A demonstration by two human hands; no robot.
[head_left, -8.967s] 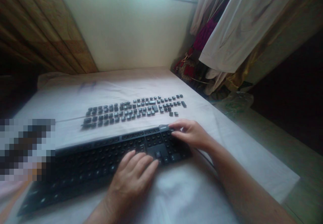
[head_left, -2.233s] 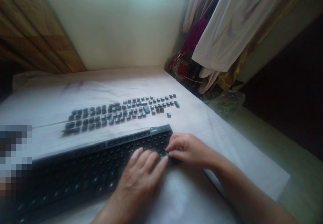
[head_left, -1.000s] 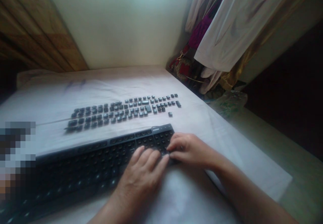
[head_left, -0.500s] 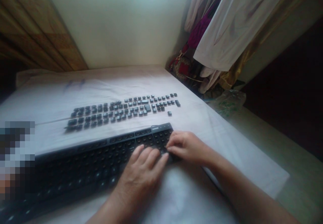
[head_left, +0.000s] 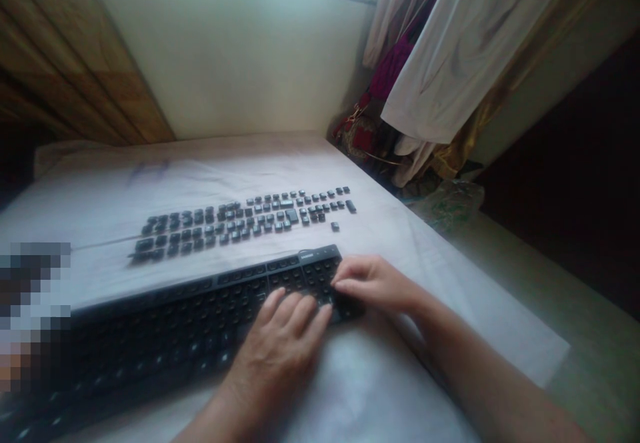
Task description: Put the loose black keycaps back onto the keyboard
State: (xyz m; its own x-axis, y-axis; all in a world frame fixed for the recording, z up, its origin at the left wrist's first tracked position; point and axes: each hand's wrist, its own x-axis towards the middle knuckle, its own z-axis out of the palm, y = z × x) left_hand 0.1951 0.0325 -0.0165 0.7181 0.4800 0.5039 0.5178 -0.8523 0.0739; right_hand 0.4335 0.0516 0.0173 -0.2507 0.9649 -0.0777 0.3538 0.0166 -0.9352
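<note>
A black keyboard (head_left: 200,313) lies slanted across the white cloth, many of its key positions bare of caps. Across its right part rests my left hand (head_left: 287,330), palm down, fingers stretched out over the keys. At the keyboard's right end is my right hand (head_left: 370,283), its thumb and fingertips pinched close over the number-pad area. Whatever may be between those fingertips is hidden. Beyond the keyboard, loose black keycaps (head_left: 223,228) are laid out in rows, and a single keycap (head_left: 335,226) sits apart at their right.
The white cloth (head_left: 440,303) covers the flat surface, which ends in an edge at the right. Clothes (head_left: 430,63) hang at the back right above a red bag (head_left: 363,136). A clear plastic bag (head_left: 455,203) lies past the edge. A curtain (head_left: 90,63) hangs at left.
My right hand has shifted slightly up and to the right along the keyboard's end, still pinched. My left hand stays almost where it was. The laid-out keycaps look the same.
</note>
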